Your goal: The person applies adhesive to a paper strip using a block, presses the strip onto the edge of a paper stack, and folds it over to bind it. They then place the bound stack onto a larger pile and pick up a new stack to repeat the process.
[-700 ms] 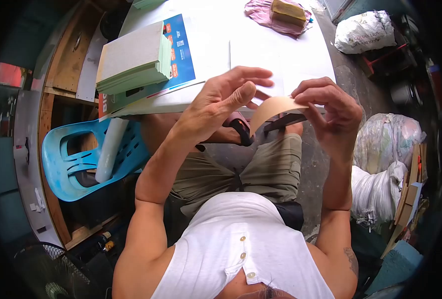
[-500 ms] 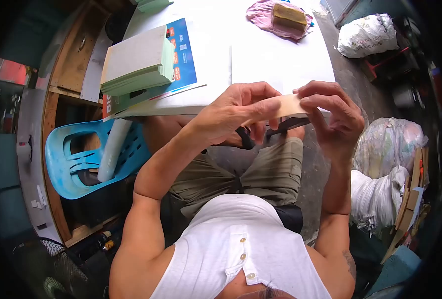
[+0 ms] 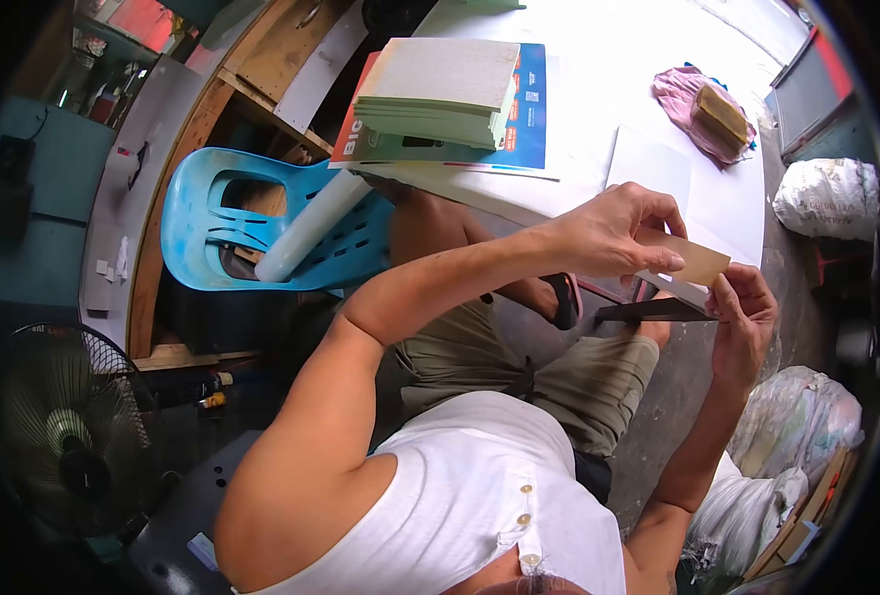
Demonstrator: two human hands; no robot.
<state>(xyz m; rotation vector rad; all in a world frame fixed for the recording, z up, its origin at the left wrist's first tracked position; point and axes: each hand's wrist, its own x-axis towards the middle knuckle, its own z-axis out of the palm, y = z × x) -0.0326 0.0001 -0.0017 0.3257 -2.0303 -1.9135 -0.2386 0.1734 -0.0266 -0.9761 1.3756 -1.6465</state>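
Note:
A short tan strip [image 3: 700, 262], like tape or stiff paper, is stretched between my two hands over the table's front edge. My left hand [image 3: 623, 233] pinches its left end between thumb and fingers. At the opposite end, the thumb and fingers of my right hand [image 3: 744, 322] are closed on the strip's lower right corner. White paper [image 3: 648, 164] lies on the white table just beyond my hands. Part of the strip's left end is hidden by my left fingers.
A stack of green-edged pads [image 3: 440, 84] rests on a blue printed sheet [image 3: 532, 104]. A brown block [image 3: 722, 117] sits on a pink cloth [image 3: 678, 99]. Left are a blue chair [image 3: 197, 223] bearing a pale roll [image 3: 306, 228], and a fan [image 3: 73, 426]. Bags [image 3: 797, 421] stand right.
The view has swung, so the table and chair appear shifted. The strip, earlier bowed between both hands, now shows its flat tan face and slants down to the right. Both hands still grip it.

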